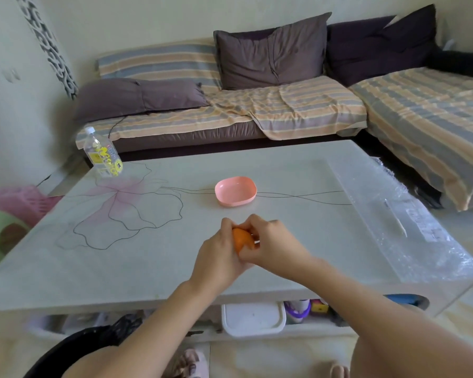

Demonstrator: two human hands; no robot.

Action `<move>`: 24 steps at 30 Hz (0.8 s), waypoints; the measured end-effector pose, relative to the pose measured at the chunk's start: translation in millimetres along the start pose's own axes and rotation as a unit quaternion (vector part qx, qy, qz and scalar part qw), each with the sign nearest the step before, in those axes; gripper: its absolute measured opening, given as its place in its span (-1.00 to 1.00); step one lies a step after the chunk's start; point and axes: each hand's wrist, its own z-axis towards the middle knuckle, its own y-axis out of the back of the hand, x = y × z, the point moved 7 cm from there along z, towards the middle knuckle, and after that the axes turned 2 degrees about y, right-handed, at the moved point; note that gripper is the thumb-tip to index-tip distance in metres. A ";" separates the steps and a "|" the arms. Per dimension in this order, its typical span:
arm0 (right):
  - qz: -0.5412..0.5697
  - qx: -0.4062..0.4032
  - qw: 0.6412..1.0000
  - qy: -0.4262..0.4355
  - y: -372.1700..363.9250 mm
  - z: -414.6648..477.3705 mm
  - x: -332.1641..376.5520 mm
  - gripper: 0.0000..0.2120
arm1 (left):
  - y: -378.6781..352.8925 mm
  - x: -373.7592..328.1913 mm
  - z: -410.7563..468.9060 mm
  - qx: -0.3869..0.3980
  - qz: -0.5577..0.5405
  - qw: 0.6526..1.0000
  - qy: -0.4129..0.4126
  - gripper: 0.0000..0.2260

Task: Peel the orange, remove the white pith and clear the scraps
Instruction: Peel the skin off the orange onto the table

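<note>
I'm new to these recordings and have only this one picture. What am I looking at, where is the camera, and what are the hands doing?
There is no machine here. A person works with bare hands, and the single picture comes from a wide-angle camera worn on the head, looking forward and down. That is why both forearms reach in from the bottom edge.

The left hand and the right hand both grip an orange over a pale table. The hands hide much of the orange.

On the table, an empty pink bowl sits just beyond the hands and a plastic bottle stands at the far left corner. A clear plastic sheet covers the right side.
</note>
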 end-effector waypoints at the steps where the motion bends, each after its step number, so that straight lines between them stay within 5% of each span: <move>1: -0.003 0.002 1.000 0.004 -3.6 4.3 2.2 -0.75 | 3.5 2.2 2.1 -0.008 0.009 1.000 -0.005 -0.59; 17: 0.072 -0.016 0.997 0.001 -36.9 38.4 -8.4 -0.72 | 2.0 35.8 32.5 0.016 0.033 0.999 -0.003 -0.67; 21: 0.260 0.090 0.960 -0.047 -32.6 43.2 -29.5 -0.65 | -1.8 43.4 38.7 0.013 -0.006 1.000 0.002 -0.54; 24: 0.336 0.089 0.935 -0.061 -23.6 46.4 -38.0 -0.61 | -3.2 40.4 41.3 0.018 -0.031 0.999 -0.005 -0.52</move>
